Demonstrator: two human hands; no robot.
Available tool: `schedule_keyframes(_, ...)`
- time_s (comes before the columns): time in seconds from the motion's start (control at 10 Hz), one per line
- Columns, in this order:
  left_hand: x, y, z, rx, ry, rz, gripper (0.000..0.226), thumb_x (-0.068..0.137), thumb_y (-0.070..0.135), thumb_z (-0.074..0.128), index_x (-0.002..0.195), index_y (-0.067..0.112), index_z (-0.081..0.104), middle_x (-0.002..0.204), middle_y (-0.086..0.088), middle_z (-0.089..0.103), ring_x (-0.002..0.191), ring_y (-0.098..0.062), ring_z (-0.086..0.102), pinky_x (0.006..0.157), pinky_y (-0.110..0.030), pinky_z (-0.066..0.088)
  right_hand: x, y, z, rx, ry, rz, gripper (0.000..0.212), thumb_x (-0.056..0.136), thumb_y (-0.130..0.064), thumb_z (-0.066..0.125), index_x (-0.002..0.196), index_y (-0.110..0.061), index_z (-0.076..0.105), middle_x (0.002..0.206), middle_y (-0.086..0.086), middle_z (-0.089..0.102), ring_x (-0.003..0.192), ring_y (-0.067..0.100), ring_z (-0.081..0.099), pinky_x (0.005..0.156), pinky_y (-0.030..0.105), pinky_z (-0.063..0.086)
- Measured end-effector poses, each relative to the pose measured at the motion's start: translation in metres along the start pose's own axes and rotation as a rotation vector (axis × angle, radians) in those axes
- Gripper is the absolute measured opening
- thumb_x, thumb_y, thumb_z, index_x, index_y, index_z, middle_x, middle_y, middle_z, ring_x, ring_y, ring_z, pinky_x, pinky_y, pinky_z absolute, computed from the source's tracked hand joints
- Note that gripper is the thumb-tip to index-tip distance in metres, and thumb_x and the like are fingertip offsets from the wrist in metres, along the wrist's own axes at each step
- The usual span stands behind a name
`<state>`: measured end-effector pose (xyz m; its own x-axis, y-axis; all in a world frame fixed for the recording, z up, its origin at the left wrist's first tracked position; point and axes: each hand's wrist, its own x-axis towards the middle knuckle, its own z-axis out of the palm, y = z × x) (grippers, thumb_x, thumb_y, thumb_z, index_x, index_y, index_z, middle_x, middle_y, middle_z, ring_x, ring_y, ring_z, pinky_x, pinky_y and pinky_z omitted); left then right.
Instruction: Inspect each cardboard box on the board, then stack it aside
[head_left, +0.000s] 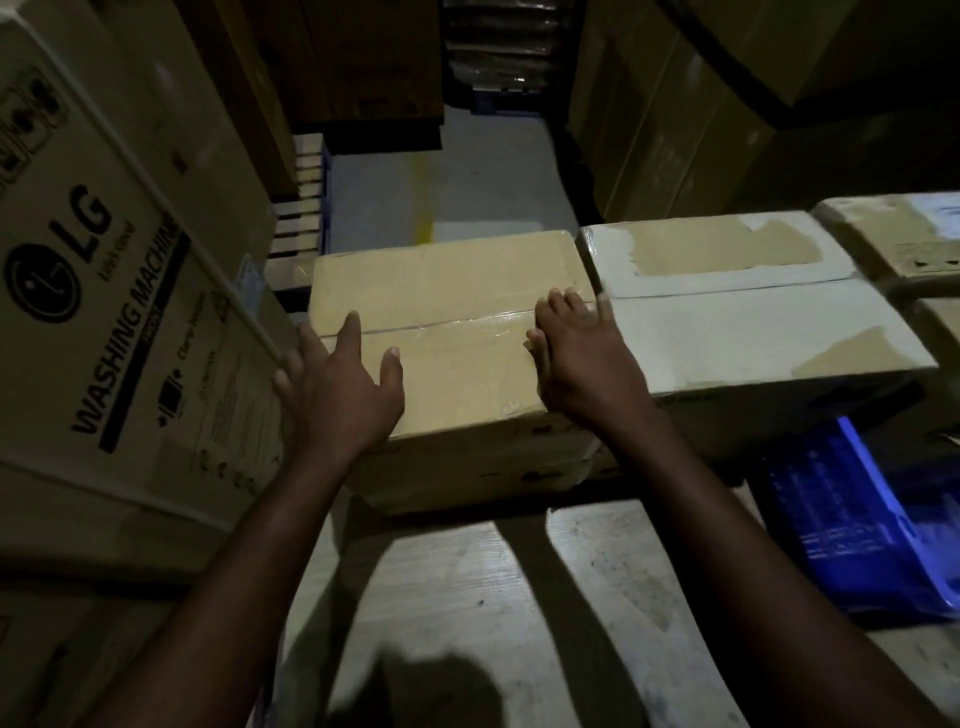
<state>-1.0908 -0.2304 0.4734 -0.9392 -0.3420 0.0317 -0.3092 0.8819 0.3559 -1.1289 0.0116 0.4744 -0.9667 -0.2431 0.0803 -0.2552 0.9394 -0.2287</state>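
Head cam: my L hand (337, 384) & R hand (576, 358) lie spread, wide apart, one per side edge of the brown box (447, 291), prob. bracing it to lift. Box sits at the board's (467, 597) far end, against the white box (753, 322).

We find a narrow gap between the brown box (441, 332) and the washing-machine carton (104, 312) to its left, and our left hand (340, 395) reaches into it. On the right the white box (753, 332) presses tight against the brown one. The bare board (467, 597) in front lies open, and a blue crate (857, 525) blocks its right side.
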Motion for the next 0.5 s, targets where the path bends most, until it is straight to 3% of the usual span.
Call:
schedule_keyframes(0.3,-0.004,-0.015,-0.012,0.066,-0.155,0.101,0.072,0.096,0.067,0.030,0.158,0.035,0.012,0.165,-0.019,-0.001,0.148,-0.042,0.014,0.117,-0.056,0.011,-0.005,-0.006,-0.003,0.049,-0.012,0.032,0.049,0.107,-0.031,0.028,0.145,-0.005,0.044,0.157,0.014,0.039,0.150,0.028,0.028,0.122,0.044,0.025)
schedule_keyframes(0.4,-0.017,-0.020,-0.019,0.056,-0.089,0.113,0.069,0.097,0.065,0.029,0.158,0.035,0.015,0.166,-0.013,0.007,0.147,-0.038,0.022,0.115,-0.056,0.019,-0.008,-0.007,-0.006,0.063,-0.002,0.027,0.044,0.105,-0.031,0.033,0.133,-0.003,0.051,0.146,0.017,0.049,0.142,0.032,0.038,0.116,0.046,0.032)
schedule_keyframes(0.5,-0.036,-0.023,-0.020,0.088,0.004,0.168,0.068,0.097,0.055,0.026,0.157,0.022,0.025,0.163,-0.013,0.022,0.148,-0.033,0.023,0.113,-0.052,0.026,-0.017,-0.010,-0.007,0.107,0.006,0.027,0.041,0.103,-0.033,0.038,0.125,-0.002,0.054,0.135,0.019,0.055,0.131,0.035,0.046,0.111,0.047,0.037)
